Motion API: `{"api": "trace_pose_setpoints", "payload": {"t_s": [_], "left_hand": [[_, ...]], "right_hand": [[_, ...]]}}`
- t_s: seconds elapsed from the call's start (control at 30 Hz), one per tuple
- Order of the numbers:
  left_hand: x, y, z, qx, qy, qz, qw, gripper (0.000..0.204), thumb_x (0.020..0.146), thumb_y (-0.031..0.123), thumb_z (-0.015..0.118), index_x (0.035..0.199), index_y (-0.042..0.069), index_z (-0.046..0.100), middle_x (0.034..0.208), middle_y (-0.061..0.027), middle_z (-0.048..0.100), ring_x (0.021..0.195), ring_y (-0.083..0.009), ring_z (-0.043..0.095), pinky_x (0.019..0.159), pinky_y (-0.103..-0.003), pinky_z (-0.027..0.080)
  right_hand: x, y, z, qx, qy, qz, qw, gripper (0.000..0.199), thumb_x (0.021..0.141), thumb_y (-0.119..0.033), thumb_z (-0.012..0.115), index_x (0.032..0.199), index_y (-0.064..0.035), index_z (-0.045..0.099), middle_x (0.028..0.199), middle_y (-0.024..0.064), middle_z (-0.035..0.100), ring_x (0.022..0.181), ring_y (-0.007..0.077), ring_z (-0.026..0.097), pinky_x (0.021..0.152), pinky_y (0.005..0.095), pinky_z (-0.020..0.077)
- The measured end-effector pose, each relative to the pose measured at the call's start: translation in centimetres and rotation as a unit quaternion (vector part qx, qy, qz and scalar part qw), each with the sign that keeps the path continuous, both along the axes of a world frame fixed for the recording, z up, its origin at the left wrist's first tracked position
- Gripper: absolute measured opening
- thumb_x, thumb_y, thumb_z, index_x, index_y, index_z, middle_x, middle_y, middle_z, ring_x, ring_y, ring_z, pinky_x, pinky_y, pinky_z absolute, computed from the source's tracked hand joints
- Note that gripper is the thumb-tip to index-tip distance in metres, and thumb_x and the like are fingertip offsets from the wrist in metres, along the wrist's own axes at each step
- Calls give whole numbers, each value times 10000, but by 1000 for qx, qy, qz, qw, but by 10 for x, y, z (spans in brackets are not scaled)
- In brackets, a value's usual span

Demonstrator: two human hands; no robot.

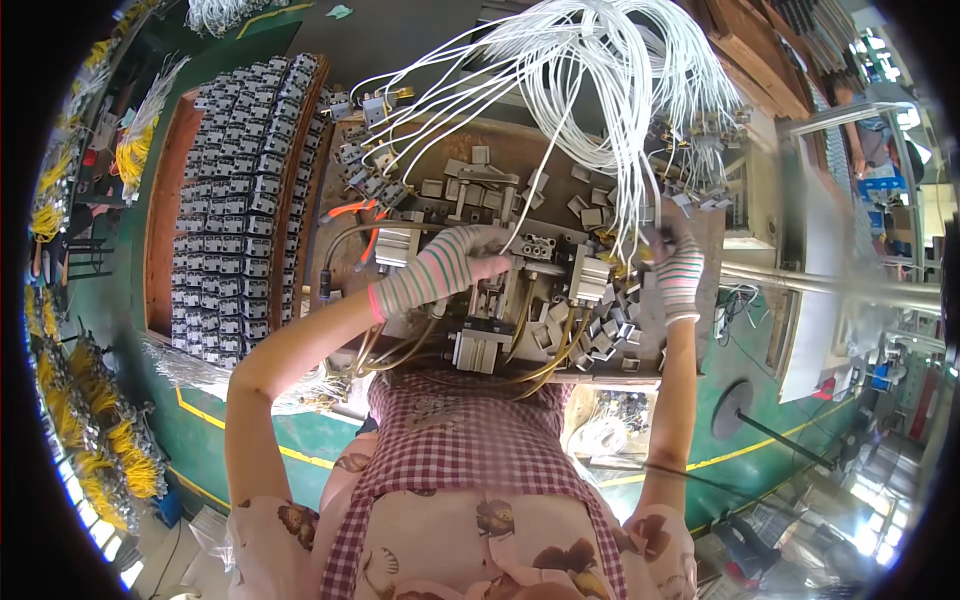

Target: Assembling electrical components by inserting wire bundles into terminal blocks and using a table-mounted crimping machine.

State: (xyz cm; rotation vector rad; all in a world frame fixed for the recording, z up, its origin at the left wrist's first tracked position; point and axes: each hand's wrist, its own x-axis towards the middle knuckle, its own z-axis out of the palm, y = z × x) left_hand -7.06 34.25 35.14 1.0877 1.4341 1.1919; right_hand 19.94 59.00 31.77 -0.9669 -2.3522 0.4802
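My left hand (450,262), in a striped fingerless glove, reaches over a metal press fixture (488,300) in the middle of the bench. Its thumb and fingers close on the end of a white wire (537,185), just left of a small metal block with holes (538,246). My right hand (677,262), in a matching glove, is at the lower ends of the hanging white wire bundle (612,120). Its fingers are dark and unclear, so what they hold does not show. Small square metal housings (600,335) lie loose between the fixture and my right wrist.
A wooden tray (160,230) of stacked metal-and-black parts stands left. Wired parts (375,180) with orange leads lie at the bench's left. Pneumatic cylinders (397,246) and brown hoses (548,375) surround the fixture. A round black disc on a rod (733,410) stands at right.
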Motion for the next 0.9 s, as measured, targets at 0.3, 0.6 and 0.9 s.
{"api": "trace_pose_setpoints", "payload": {"t_s": [0.3, 0.6, 0.9], "left_hand": [[-66, 13, 86, 53, 245, 35, 967, 296, 923, 343, 608, 875, 67, 702, 791, -34, 673, 670, -180, 634, 613, -302, 522], [-164, -27, 52, 71, 611, 117, 780, 349, 885, 235, 608, 1206, 100, 592, 1131, -143, 620, 1060, -327, 593, 925, -408, 481], [-423, -198, 32, -77, 210, 527, 820, 451, 800, 308, 760, 1143, 45, 632, 967, -57, 668, 802, -162, 606, 713, -303, 494]], "right_hand": [[8, -5, 15, 121, -86, -44, 988, 136, 805, -170, 715, 880, -84, 641, 801, 103, 657, 736, 289, 626, 680, 387, 492], [1, -64, -6, -21, -83, -90, 992, 166, 835, -145, 697, 980, -64, 697, 896, 111, 707, 775, 232, 671, 715, 339, 512], [29, -133, 96, -228, 31, 82, 970, 270, 828, -48, 663, 1093, -70, 617, 858, 16, 635, 778, 148, 605, 713, 297, 491]]}}
